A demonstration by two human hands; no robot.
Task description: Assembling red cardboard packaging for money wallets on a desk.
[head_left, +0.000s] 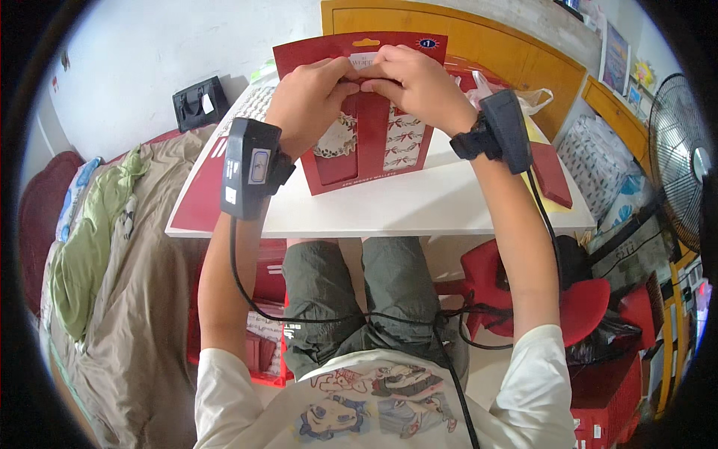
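A flat red cardboard package (372, 150) stands upright on the white table (359, 217). It has a hang hole at its top and two tall windows, through which white leaf-patterned pieces show. My left hand (310, 93) and my right hand (422, 82) meet in front of its upper part. Both are closed, thumbs and fingertips pinching the package close together below the hang hole. The fingers partly cover the windows' upper ends, and whether a smaller piece is also between them cannot be made out. Each wrist wears a strapped black device with a cable.
Red card pieces (551, 176) lie at the table's right, and red sheets (196, 198) at its left. Behind the package is a clear plastic bag (532, 99). A fan (680, 165) stands at far right, a bed with blankets (142, 247) at left. Cables (396, 318) cross my lap.
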